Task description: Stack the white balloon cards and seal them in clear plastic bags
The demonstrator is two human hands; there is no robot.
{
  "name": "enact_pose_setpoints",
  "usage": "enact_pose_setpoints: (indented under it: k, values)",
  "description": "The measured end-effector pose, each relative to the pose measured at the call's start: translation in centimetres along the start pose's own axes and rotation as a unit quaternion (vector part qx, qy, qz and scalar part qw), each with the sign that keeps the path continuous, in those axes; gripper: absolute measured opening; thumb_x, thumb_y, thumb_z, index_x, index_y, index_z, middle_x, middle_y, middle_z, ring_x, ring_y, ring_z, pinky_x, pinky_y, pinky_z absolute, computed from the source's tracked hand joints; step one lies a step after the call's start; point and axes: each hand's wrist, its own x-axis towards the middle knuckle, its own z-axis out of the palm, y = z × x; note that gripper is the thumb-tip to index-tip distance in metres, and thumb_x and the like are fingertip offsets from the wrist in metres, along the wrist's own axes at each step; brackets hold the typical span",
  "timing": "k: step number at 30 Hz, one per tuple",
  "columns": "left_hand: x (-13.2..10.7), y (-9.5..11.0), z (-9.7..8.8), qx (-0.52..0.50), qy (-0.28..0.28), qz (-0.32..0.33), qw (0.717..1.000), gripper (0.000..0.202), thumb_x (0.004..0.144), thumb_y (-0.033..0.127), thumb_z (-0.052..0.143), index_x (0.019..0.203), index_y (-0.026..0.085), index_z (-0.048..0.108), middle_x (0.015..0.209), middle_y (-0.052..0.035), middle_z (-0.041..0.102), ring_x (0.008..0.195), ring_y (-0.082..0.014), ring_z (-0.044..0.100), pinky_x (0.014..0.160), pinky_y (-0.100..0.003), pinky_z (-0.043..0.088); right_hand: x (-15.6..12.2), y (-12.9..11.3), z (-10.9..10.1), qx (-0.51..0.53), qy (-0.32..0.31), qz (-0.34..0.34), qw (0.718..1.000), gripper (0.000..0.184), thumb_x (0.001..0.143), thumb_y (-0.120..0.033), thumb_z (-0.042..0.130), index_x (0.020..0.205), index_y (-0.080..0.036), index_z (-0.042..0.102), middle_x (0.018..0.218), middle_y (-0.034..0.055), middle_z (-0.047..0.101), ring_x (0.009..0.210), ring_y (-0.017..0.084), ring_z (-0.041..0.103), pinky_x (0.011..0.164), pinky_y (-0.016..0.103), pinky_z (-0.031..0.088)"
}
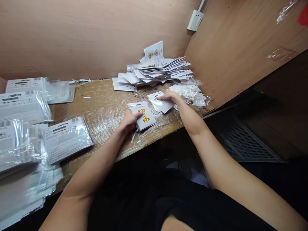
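My left hand [130, 121] is closed on a small stack of white cards [149, 113], thumb on top. The front card shows a gold letter I and has a hang hole at its upper edge. To the right, my right hand [169, 95] has its fingers on another few white cards [165, 106], which lie printed side up on the cardboard-covered bench [101, 112]. Just beyond that hand sits a bundle of thin white sticks or straws [189, 92] in clear plastic. Behind both hands rises a loose heap of similar cards [154, 73].
Stacks of clear-bagged card packs [69, 136] fill the left side, with a pile of clear plastic bags [26, 189] at the near left. Wooden panels [96, 35] close off the back and right. A white power socket [195, 20] hangs in the corner. A dark crate [247, 141] stands below right.
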Motion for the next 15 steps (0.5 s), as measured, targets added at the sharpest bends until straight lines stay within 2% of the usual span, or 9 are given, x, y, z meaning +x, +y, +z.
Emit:
enact_pose_setpoints:
  k: [3,6,9,11,13,15]
  values:
    - [0.3,-0.8,0.5,0.009,0.009,0.003,1.000,0.040,0.065,0.015,0.090,0.103,0.012,0.077,0.116,-0.0207,0.085,0.108,-0.0437,0.083,0.099,-0.065,0.068,0.6,-1.5,0.6,-0.011,-0.025,0.049,0.998,0.066,0.052,-0.044,0.112,0.100,-0.011,0.080,0.102,0.0202,0.081,0.111,0.039,0.075,0.091,0.044,0.063]
    - [0.8,-1.3,0.7,0.026,0.033,0.017,0.999,0.039,0.066,0.013,0.088,0.103,0.013,0.075,0.116,-0.0196,0.085,0.109,-0.0427,0.083,0.099,-0.064,0.068,0.4,-3.1,1.1,0.039,-0.064,0.039,0.996,0.061,0.051,-0.041,0.113,0.093,-0.012,0.080,0.094,0.0183,0.081,0.099,0.038,0.077,0.086,0.048,0.066]
    - [1.0,-1.3,0.5,0.031,0.039,0.035,0.998,0.041,0.066,0.015,0.088,0.104,0.015,0.073,0.117,-0.0185,0.085,0.111,-0.0417,0.083,0.099,-0.063,0.069,-0.7,-4.1,0.2,0.121,-0.102,-0.038,0.987,0.048,0.058,-0.031,0.109,0.090,-0.012,0.079,0.090,0.0136,0.082,0.089,0.032,0.077,0.084,0.047,0.068]
    - [1.0,-0.8,0.1,0.015,0.048,0.049,0.997,0.046,0.065,0.018,0.090,0.107,0.016,0.071,0.120,-0.0187,0.084,0.112,-0.0407,0.082,0.099,-0.062,0.069,-1.9,-4.3,-1.3,0.172,-0.059,-0.105,0.978,0.042,0.063,-0.028,0.106,0.091,-0.012,0.078,0.092,0.0114,0.082,0.090,0.029,0.077,0.088,0.044,0.067]
    - [1.0,-0.1,-0.5,0.001,0.064,0.075,0.995,0.052,0.063,0.023,0.093,0.110,0.016,0.070,0.123,-0.0188,0.083,0.112,-0.0387,0.082,0.098,-0.060,0.069,-3.1,-4.2,-2.6,0.245,-0.019,-0.161,0.956,0.045,0.070,-0.036,0.104,0.097,-0.013,0.077,0.097,0.0110,0.082,0.096,0.028,0.077,0.092,0.045,0.067]
    - [1.2,0.8,-1.0,0.007,0.068,0.121,0.990,0.060,0.061,0.029,0.095,0.113,0.017,0.068,0.125,-0.0180,0.082,0.111,-0.0361,0.082,0.097,-0.056,0.069,-4.4,-4.3,-2.2,0.328,-0.040,-0.200,0.923,0.054,0.075,-0.055,0.100,0.105,-0.017,0.076,0.102,0.0114,0.082,0.103,0.030,0.076,0.094,0.048,0.067]
